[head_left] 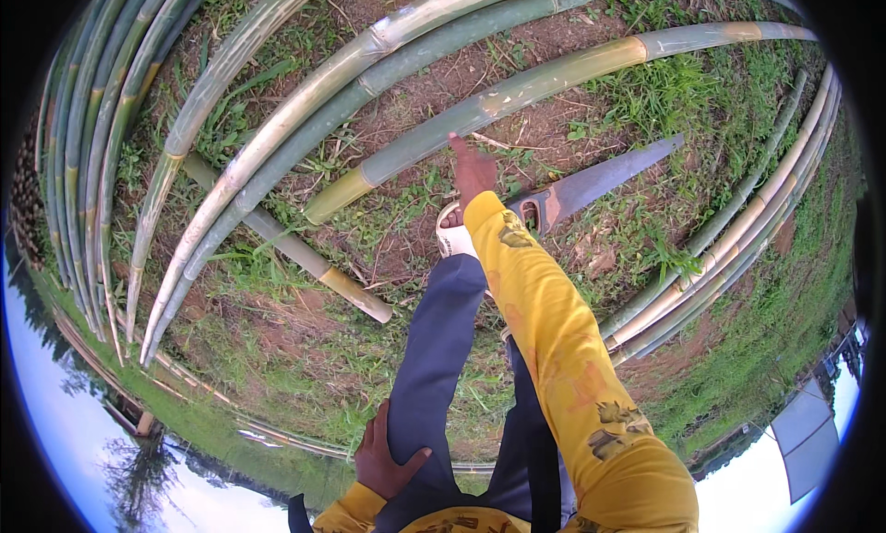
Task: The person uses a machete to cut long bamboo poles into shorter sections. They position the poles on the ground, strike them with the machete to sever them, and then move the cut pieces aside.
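My right hand (473, 168) reaches forward with its index finger stretched out. The fingertip is at the near side of a green bamboo pole (434, 143), touching or almost touching it; nothing shows in this hand. The rest of its fingers are partly hidden. Just right of my wrist lies a handsaw (591, 182), its blade pointing away to the right and its dark handle (532, 212) beside my yellow sleeve. My left hand (389, 455) rests on my thigh in dark trousers, fingers apart and holding nothing.
Long bamboo poles (277, 131) curve across the left and far ground, with a bundle (92, 155) at the far left. A short pole (295, 251) lies left of my foot (452, 227). More poles (738, 219) lie to the right. Grass and bare soil (268, 335) surround me.
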### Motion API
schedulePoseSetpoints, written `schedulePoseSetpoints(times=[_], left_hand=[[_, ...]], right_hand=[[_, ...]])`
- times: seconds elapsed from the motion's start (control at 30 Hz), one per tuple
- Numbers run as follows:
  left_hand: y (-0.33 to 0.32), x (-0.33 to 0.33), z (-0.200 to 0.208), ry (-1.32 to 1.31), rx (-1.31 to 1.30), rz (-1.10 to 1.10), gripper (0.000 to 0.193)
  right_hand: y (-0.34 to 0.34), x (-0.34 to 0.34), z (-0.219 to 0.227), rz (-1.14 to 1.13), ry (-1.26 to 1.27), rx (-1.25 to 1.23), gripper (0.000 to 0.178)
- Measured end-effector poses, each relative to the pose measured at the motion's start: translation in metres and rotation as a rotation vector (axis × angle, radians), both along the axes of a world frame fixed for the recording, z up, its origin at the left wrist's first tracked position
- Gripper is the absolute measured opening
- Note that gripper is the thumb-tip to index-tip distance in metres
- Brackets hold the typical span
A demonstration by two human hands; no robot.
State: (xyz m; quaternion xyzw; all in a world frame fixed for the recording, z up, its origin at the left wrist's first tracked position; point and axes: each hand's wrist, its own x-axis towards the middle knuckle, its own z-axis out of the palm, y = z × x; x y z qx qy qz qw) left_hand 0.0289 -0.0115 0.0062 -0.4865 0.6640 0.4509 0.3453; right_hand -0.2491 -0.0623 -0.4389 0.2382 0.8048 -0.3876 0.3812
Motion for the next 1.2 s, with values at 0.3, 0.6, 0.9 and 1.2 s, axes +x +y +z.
schedulePoseSetpoints(times=[0.3,0.6,0.9,1.2], left_hand=[[-0.020,0.007,0.002,-0.059,0.031,0.152,0.114],[0.020,0.001,0.029,0.134,-0.335,-0.179,0.104],[0.110,-0.022,0.102,0.315,-0.583,-0.385,0.097],[0.264,-0.023,0.146,0.460,-0.168,-0.501,0.073]], right_hand=[[-0.109,0.023,0.018,-0.338,-0.102,-0.018,0.053],[0.028,0.056,0.177,-0.432,-0.053,-0.470,0.050],[0.194,-0.005,0.389,-0.598,0.062,-0.635,0.048],[0.400,0.011,0.449,-0.568,0.044,-0.455,0.056]])
